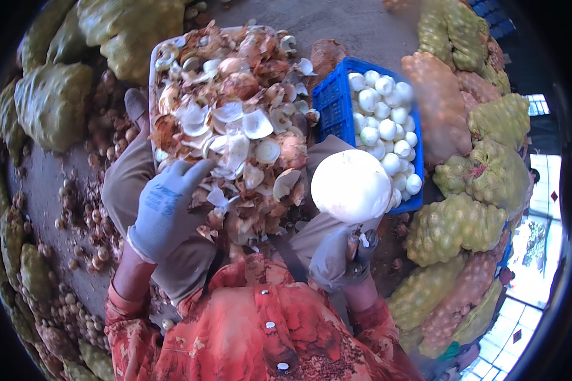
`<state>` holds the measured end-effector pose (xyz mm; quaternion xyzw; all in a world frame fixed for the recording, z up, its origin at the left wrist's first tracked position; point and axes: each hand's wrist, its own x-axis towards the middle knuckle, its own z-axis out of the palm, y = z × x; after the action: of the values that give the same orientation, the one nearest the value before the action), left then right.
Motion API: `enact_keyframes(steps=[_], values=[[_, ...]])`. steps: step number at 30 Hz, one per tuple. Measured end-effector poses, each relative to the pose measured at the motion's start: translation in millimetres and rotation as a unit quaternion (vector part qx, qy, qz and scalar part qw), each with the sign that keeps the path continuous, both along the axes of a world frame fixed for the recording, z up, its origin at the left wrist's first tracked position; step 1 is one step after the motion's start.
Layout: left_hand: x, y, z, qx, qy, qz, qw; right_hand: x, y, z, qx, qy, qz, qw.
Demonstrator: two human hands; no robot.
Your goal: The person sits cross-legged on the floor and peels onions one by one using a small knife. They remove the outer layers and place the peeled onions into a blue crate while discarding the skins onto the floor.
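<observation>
My left hand (169, 205), in a grey-blue knitted glove, rests with fingers apart at the near left of a heap of onion skins (229, 128). Its fingertips touch the peelings, and I see nothing held in it. The heap fills a white tub (153, 90) between my knees, with some whole brown onions (240, 85) among the skins. My gloved right hand (331, 259) is closed around a small brown-handled tool (353, 245), perhaps a knife; its blade cannot be made out. Just beyond that hand appears a large, smooth white round thing (350, 185), seemingly a peeled onion close to the camera.
A blue plastic crate (331, 107) of peeled white onions (387, 128) stands right of the tub. Full mesh onion sacks (457, 228) line the right side; more sacks (52, 105) stand at the left. Loose onions (95, 216) and skins litter the floor there.
</observation>
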<state>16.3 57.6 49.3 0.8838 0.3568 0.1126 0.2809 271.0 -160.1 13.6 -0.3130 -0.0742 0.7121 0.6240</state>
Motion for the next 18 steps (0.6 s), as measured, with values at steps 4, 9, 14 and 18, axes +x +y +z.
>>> enact_keyframes(steps=[4,9,14,18], values=[[11.9,2.1,-9.0,-0.014,-0.096,0.04,0.995,42.5,3.7,29.8,0.062,-0.152,-0.052,0.985],[29.4,-9.3,-33.1,-0.031,-0.04,-0.075,0.996,120.8,-14.3,41.2,0.096,-0.276,-0.208,0.934],[71.1,-17.0,-35.8,-0.021,0.006,-0.134,0.991,183.5,-22.3,15.3,-0.174,-0.405,-0.331,0.835],[87.8,-18.2,-33.3,-0.029,0.061,-0.148,0.987,197.5,-14.9,-9.5,-0.235,-0.422,-0.349,0.803]])
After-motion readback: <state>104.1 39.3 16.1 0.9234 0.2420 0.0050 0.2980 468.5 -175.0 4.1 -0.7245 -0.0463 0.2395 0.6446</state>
